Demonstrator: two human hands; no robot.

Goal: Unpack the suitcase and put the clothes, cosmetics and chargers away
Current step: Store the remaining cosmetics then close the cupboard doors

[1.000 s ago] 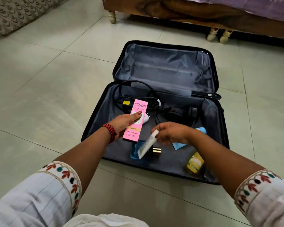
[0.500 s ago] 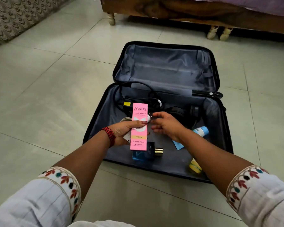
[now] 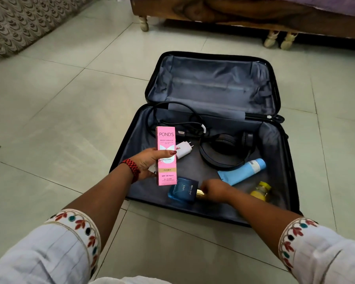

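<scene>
The left hand [image 3: 148, 160] grips the pink cream box [image 3: 166, 158], thumb pressed across its front, other fingers curled behind; the box stands upright, long axis from 6 to 12 o'clock, over the open suitcase [image 3: 283, 181] at its 9 o'clock edge. The right hand [image 3: 215, 190], palm down and blurred, touches the gold cap [image 3: 200, 193] of the blue perfume bottle [image 3: 182, 190] at 6 o'clock; whether its fingers pinch it I cannot tell
</scene>
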